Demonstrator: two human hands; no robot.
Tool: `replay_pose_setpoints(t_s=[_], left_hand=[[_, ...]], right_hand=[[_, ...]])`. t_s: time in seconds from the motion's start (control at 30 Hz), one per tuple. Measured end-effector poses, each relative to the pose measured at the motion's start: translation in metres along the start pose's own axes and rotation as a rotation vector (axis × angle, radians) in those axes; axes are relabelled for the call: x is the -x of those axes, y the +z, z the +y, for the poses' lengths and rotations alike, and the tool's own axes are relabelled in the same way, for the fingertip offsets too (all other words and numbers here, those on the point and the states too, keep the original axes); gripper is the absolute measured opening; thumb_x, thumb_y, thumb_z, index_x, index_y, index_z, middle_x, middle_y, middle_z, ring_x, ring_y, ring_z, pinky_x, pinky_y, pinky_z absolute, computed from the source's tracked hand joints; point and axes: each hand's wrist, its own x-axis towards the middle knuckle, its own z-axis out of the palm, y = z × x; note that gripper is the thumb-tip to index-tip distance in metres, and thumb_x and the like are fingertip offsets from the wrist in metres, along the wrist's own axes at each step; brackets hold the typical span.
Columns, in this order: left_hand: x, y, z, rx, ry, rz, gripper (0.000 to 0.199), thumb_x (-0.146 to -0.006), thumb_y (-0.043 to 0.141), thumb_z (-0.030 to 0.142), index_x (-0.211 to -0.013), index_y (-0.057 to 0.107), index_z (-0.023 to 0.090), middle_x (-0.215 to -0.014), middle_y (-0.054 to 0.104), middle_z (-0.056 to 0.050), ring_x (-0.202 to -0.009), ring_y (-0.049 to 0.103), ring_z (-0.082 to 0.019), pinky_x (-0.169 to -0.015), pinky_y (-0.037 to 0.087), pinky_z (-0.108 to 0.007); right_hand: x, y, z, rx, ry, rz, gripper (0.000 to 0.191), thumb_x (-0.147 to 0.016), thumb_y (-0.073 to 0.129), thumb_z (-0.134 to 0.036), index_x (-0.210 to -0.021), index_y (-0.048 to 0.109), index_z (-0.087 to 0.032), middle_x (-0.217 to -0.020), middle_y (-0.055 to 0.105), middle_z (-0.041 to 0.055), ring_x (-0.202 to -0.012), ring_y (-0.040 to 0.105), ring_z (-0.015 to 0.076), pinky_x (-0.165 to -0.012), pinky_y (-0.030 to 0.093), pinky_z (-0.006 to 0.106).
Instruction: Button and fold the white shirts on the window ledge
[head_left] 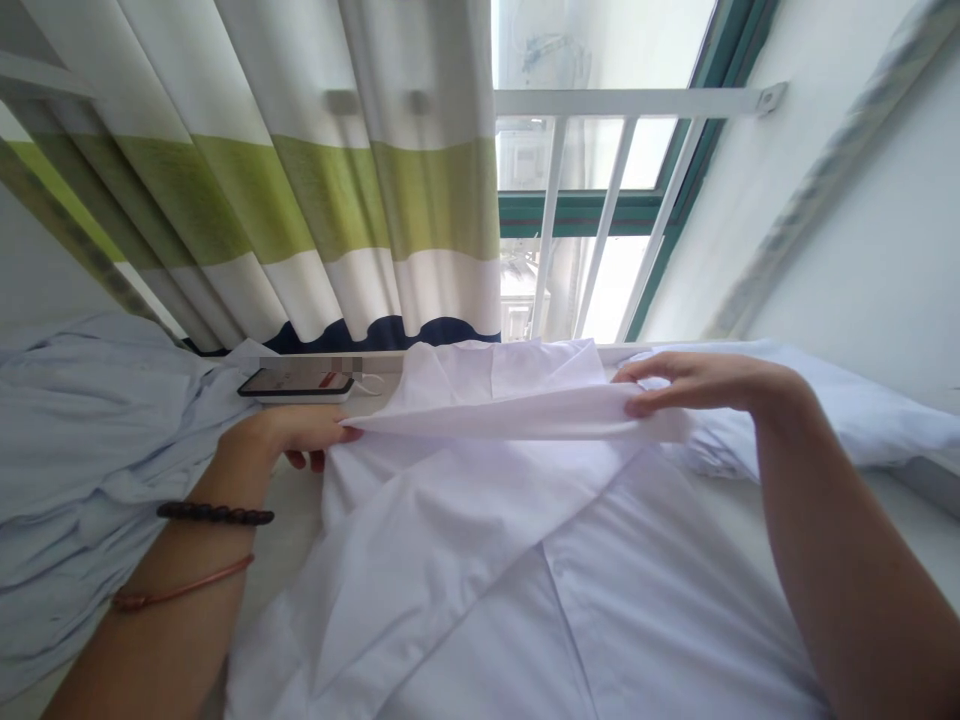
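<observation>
A white garment that looks like a long coat or shirt point(480, 560) lies spread in front of me, its collar end toward the window. Across its upper part runs a raised band of cloth, stretched between my two hands. My left hand point(300, 432) pinches the left end of this band, some fingers curled beneath. At the right end, my right hand point(682, 385) grips the cloth between thumb and fingers. A dark beaded bracelet point(215, 514) and a thin reddish band point(184, 588) circle my left wrist and forearm.
A phone point(296, 382) with a lit screen and a white cable lies beyond my left hand. Piled white cloth point(82, 420) is at the left, more white cloth point(810, 405) at the right. Behind are a striped curtain point(300, 190) and a white window railing point(630, 102).
</observation>
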Motion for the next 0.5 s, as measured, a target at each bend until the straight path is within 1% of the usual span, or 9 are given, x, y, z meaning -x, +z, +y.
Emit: replay_pose_setpoints(t_s=[0.03, 0.07, 0.13, 0.2, 0.23, 0.3, 0.37, 0.43, 0.5], left_hand=[[0.0, 0.0, 0.0, 0.005, -0.004, -0.003, 0.036, -0.07, 0.063, 0.047, -0.09, 0.063, 0.017, -0.078, 0.069, -0.011, -0.059, 0.062, -0.025, -0.049, 0.047, -0.032], [0.0, 0.001, 0.0, 0.0, -0.004, -0.006, 0.036, -0.07, 0.063, 0.047, -0.091, 0.063, 0.017, -0.079, 0.069, -0.011, -0.059, 0.063, -0.025, -0.05, 0.048, -0.031], [-0.003, 0.005, 0.001, -0.037, -0.002, -0.001, 0.035, -0.072, 0.061, 0.048, -0.09, 0.063, 0.018, -0.078, 0.069, -0.01, -0.059, 0.063, -0.024, -0.049, 0.047, -0.03], [-0.006, 0.012, 0.004, -0.089, -0.004, 0.017, 0.035, -0.075, 0.059, 0.049, -0.089, 0.062, 0.017, -0.071, 0.067, -0.009, -0.056, 0.062, -0.023, -0.048, 0.046, -0.029], [-0.007, 0.015, 0.006, -0.111, -0.005, 0.027, 0.035, -0.076, 0.057, 0.05, -0.088, 0.061, 0.017, -0.067, 0.066, -0.008, -0.054, 0.06, -0.023, -0.047, 0.044, -0.028], [-0.008, 0.021, 0.008, -0.128, 0.002, 0.046, 0.036, -0.079, 0.052, 0.051, -0.086, 0.06, 0.016, -0.056, 0.059, -0.005, -0.048, 0.056, -0.021, -0.044, 0.041, -0.027], [-0.007, 0.023, 0.009, -0.153, 0.015, 0.05, 0.039, -0.082, 0.046, 0.052, -0.087, 0.059, 0.016, -0.051, 0.055, -0.003, -0.046, 0.053, -0.021, -0.043, 0.038, -0.027], [-0.006, 0.022, 0.008, -0.223, 0.023, 0.059, 0.04, -0.084, 0.043, 0.052, -0.088, 0.058, 0.014, -0.056, 0.056, -0.004, -0.049, 0.054, -0.021, -0.045, 0.039, -0.027], [-0.004, 0.02, 0.009, -0.324, 0.115, 0.139, 0.039, -0.08, 0.049, 0.05, -0.09, 0.057, 0.013, -0.068, 0.061, -0.006, -0.058, 0.057, -0.022, -0.052, 0.042, -0.028]], right_hand=[[0.004, 0.0, 0.001, -0.111, -0.027, -0.002, 0.035, -0.07, 0.068, -0.052, -0.088, 0.072, -0.022, -0.092, 0.069, 0.0036, -0.085, 0.063, 0.0236, -0.071, 0.049, 0.03], [0.007, -0.001, 0.002, -0.22, -0.054, 0.007, 0.037, -0.071, 0.067, -0.053, -0.092, 0.071, -0.022, -0.092, 0.069, 0.0038, -0.083, 0.063, 0.0226, -0.069, 0.049, 0.029], [0.013, -0.003, 0.004, -0.368, -0.084, 0.055, 0.039, -0.074, 0.064, -0.055, -0.091, 0.071, -0.021, -0.083, 0.068, 0.0033, -0.074, 0.062, 0.0195, -0.063, 0.048, 0.028], [0.013, -0.008, 0.006, -0.44, -0.078, 0.079, 0.041, -0.075, 0.061, -0.057, -0.09, 0.071, -0.02, -0.076, 0.065, 0.0027, -0.068, 0.061, 0.0175, -0.06, 0.048, 0.027], [0.012, -0.011, 0.007, -0.44, -0.069, 0.051, 0.042, -0.075, 0.061, -0.057, -0.091, 0.07, -0.02, -0.076, 0.065, 0.0029, -0.068, 0.061, 0.0175, -0.061, 0.048, 0.028], [0.008, -0.019, 0.008, -0.377, -0.045, -0.065, 0.044, -0.074, 0.063, -0.055, -0.098, 0.069, -0.019, -0.083, 0.066, 0.0041, -0.075, 0.063, 0.0196, -0.065, 0.049, 0.028], [0.004, -0.023, 0.011, -0.239, -0.007, -0.188, 0.046, -0.071, 0.067, -0.053, -0.103, 0.069, -0.02, -0.093, 0.068, 0.0052, -0.086, 0.064, 0.0233, -0.07, 0.05, 0.028], [0.001, -0.019, 0.016, -0.06, 0.08, -0.274, 0.046, -0.066, 0.07, -0.053, -0.101, 0.071, -0.023, -0.098, 0.069, 0.0052, -0.092, 0.064, 0.0274, -0.074, 0.049, 0.03], [0.001, -0.007, 0.023, 0.129, 0.214, -0.31, 0.045, -0.062, 0.072, -0.055, -0.093, 0.074, -0.023, -0.096, 0.071, 0.0068, -0.092, 0.064, 0.0321, -0.076, 0.049, 0.036]])
